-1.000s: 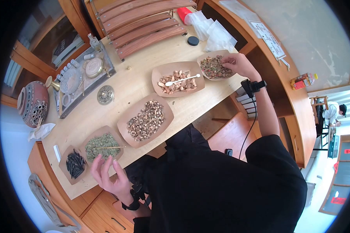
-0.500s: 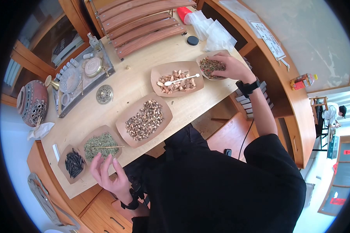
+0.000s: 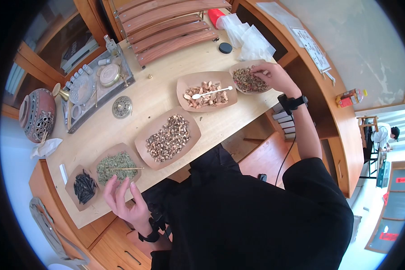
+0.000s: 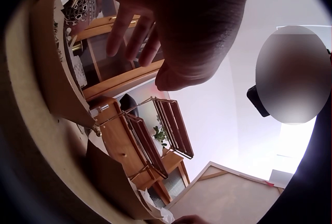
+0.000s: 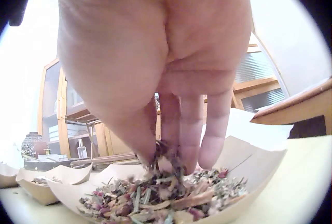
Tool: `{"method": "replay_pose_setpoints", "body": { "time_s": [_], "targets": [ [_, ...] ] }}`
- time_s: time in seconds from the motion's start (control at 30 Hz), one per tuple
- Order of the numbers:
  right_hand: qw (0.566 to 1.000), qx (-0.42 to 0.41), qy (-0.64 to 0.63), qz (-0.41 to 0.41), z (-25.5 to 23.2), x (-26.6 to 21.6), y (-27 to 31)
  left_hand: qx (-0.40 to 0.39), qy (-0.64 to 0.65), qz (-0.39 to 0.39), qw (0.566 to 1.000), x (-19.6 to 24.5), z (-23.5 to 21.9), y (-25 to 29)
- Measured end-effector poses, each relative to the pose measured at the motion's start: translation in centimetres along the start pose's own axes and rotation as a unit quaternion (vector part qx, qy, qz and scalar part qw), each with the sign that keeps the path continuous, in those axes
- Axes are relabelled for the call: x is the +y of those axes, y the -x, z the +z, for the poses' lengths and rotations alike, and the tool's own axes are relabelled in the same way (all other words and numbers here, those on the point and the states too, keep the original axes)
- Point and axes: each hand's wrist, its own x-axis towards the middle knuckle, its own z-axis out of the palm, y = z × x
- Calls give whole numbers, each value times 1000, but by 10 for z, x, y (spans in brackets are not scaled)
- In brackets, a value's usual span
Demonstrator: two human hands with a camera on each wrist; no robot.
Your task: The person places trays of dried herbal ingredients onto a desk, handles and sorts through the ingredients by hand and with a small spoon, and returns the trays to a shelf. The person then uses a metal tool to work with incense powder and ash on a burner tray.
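Note:
My right hand (image 3: pixel 276 79) is over the far-right paper tray (image 5: pixel 259 159), its thumb and fingertips pinching a clump of dried herb mix (image 5: pixel 168 174). Leaves, reddish buds and woody bits make up the mix, heaped under the fingers in the right wrist view. My left hand (image 3: pixel 129 204) is held in the air by the table's front edge, fingers loosely bent and holding nothing. Just beyond its fingertips is a tray of green dried herb (image 3: pixel 117 166) with a thin gold stick (image 3: pixel 121 168) across it. Dark dried strips (image 3: pixel 84 186) fill the tray on its left.
Between the hands stand a tray of chopped brown pieces (image 3: pixel 168 139) and one of pale slices (image 3: pixel 207 96) with a white spoon (image 3: pixel 211 92). Behind are a wooden slatted rack (image 3: pixel 171 36), a black lid (image 3: pixel 225 47), plastic bags (image 3: pixel 256 42) and a grey tray (image 3: pixel 94 96) of small vessels.
My right hand dipped lower into the herb mix half a second ago, covering much of the tray. Now it is raised again with fingers pinched together. The left hand has stayed in place.

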Motion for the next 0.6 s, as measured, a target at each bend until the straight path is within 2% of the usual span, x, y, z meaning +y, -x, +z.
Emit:
{"method": "replay_pose_setpoints", "body": {
  "time_s": [0.03, 0.1, 0.2, 0.33, 0.43, 0.6],
  "targets": [
    [1000, 0, 1, 0, -4, 2, 2, -1, 0, 0, 1000, -1, 0, 0],
    [996, -66, 33, 45, -13, 3, 7, -1, 2, 0, 1000, -1, 2, 1],
    [995, -72, 55, 30, -16, 3, 18, -5, 7, 0, 1000, -1, 3, 1],
    [995, -81, 36, 52, -9, 2, 19, -8, 3, 2, 1000, 3, 5, -1],
    [996, -82, 38, 8, 2, 17, 14, -4, 8, -1, 1000, 2, 4, -1],
    [997, -54, 49, 11, 5, 25, 5, 0, 6, -4, 1000, -1, 1, 3]
  ]
}}
